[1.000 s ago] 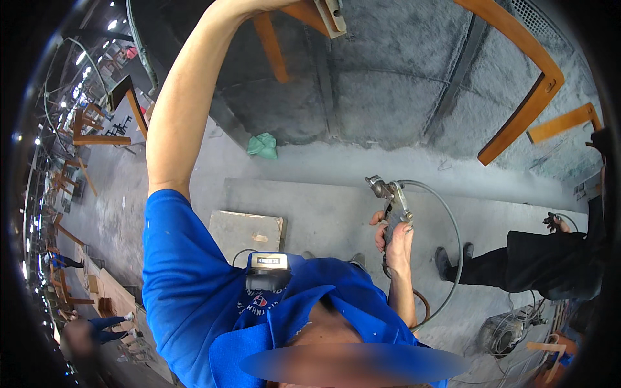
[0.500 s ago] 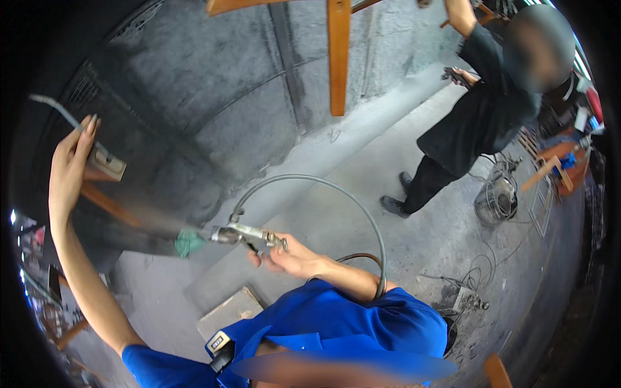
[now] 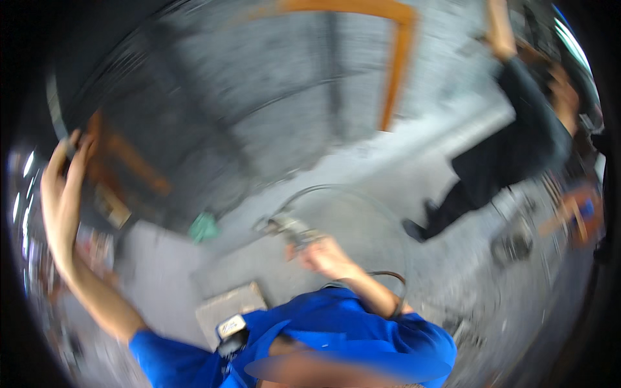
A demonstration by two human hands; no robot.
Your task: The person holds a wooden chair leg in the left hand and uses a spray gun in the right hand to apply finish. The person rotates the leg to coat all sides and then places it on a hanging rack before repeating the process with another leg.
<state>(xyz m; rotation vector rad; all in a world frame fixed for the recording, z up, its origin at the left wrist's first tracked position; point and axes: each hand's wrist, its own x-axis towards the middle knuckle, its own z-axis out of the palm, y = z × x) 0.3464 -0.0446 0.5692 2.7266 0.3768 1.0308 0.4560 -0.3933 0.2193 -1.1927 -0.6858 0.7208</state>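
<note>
My right hand [image 3: 323, 254] is closed around the handle of a metal spray gun [image 3: 291, 229], its nozzle pointing left. A thin grey hose [image 3: 336, 187] loops from the gun back past my right forearm. My left hand [image 3: 65, 187] is raised at the far left, with its fingers around the lower end of a grey rod [image 3: 54, 103]. Just beside that hand hangs an orange-brown wooden piece [image 3: 132, 158], blurred by motion. Below it a pale block-like end [image 3: 111, 207] shows. How the rod joins the wood is too dark to see.
Another orange-brown wooden frame [image 3: 400, 64] hangs ahead. At the right stands a co-worker in dark clothes [image 3: 495, 158], one arm raised. A green crumpled thing [image 3: 204, 227] and a flat board [image 3: 231, 307] lie low in front. A bucket-like container [image 3: 512, 246] stands at the right.
The view has swung and blurred. The mist before the spray gun no longer shows. The wooden piece by my left hand has turned, and the hanging frame shows more of its corner.
</note>
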